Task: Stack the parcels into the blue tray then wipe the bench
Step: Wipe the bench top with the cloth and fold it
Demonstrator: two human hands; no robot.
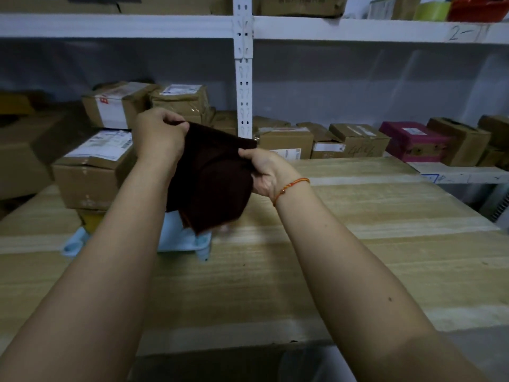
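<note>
A dark brown cloth hangs in the air above the wooden bench, held by both hands. My left hand pinches its upper left corner. My right hand grips its right edge. Below the cloth, a light blue tray lies on the bench, partly hidden by my left arm. Stacked cardboard parcels stand on the tray's left part, a smaller parcel on top of them.
White metal shelving stands behind the bench. Its lower shelf holds several cardboard boxes and a pink box. More boxes sit on the top shelf. The bench's near edge runs below my arms.
</note>
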